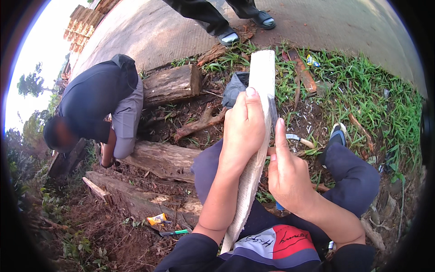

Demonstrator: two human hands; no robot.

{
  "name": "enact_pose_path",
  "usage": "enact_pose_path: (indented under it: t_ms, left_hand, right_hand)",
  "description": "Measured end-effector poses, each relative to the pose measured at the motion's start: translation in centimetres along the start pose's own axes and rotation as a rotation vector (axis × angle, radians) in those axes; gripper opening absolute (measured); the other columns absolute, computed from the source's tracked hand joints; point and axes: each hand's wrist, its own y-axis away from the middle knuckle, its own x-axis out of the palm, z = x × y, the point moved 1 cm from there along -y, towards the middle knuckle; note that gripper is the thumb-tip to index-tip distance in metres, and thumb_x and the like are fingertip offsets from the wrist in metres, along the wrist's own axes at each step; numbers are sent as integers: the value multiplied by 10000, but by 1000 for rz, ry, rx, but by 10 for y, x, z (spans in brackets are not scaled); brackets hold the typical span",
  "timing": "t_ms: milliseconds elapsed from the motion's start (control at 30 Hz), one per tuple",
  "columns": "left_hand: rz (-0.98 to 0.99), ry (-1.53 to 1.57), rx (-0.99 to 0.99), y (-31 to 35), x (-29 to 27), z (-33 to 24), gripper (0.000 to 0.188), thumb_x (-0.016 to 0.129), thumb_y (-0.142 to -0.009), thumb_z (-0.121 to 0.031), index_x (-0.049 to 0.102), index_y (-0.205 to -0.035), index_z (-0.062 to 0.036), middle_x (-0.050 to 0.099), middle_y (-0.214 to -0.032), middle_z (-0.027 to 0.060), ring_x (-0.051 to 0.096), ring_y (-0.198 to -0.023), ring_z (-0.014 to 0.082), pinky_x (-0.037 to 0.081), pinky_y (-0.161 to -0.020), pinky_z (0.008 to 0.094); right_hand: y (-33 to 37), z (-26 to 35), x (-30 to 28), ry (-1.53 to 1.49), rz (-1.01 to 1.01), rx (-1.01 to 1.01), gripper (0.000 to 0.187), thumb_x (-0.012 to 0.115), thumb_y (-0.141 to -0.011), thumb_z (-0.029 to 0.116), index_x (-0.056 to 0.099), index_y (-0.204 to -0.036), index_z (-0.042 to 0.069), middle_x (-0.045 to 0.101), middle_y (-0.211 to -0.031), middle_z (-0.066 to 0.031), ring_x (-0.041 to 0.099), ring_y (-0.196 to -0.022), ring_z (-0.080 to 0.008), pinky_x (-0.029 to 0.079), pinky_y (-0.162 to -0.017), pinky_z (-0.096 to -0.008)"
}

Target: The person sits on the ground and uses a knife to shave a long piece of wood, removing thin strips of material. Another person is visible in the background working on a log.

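Bare earth, grass (362, 90) and old logs (172, 84) beside a concrete path. The left hand (242, 131) is wrapped around a long pale wooden slab (262, 77) that runs from the lap up toward the grass. The right hand (285, 174) is clenched on a knife (273, 111) (blade laid against the slab's right edge). Another person (97, 104) crouches at left

The bare soil (136, 235) carries several logs (172, 84), an orange wrapper (157, 219), a green pen (174, 232) and a knife (299, 139) near the grass (362, 95).
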Motion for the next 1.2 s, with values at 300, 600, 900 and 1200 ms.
enact_pose_path:
  t_ms: [300, 600, 900, 1200]
  left_hand:
    - [67, 213, 6, -2, -1, 10, 517, 342, -1056, -423, 585, -982, 27, 626, -721, 262, 655, -696, 341, 491, -696, 458]
    - [134, 199, -17, -1, 4, 8, 493, 280, -1086, -330, 629, -1088, 19, 651, -899, 57, 573, -797, 110, 476, -726, 291]
    - [145, 121, 13, 9, 14, -4, 496, 286, -1087, -337, 631, -1024, 13, 620, -830, 46, 544, -750, 109, 464, -688, 307]
    - [129, 179, -13, 9, 9, -6, 501, 323, -1067, -381, 600, -1012, 33, 641, -790, 142, 588, -752, 179, 478, -717, 367]
  right_hand:
    - [7, -3, 0, 14, -44, -101, 652, 417, -942, -45, 153, -1538, -70, 682, -852, -189, 690, -712, -340, 541, -674, -392]
    - [4, -6, -10, -6, -40, -93, 632, 407, -962, -32, 159, -1542, -66, 622, -700, -132, 653, -627, -237, 530, -639, -330]
    - [3, -10, -21, -46, -83, -70, 636, 396, -959, -40, 174, -1554, -34, 598, -703, -126, 614, -599, -186, 511, -606, -312]
    - [16, -9, -22, -55, -25, -59, 620, 379, -972, -39, 159, -1552, -46, 576, -664, -106, 603, -578, -183, 513, -600, -311]
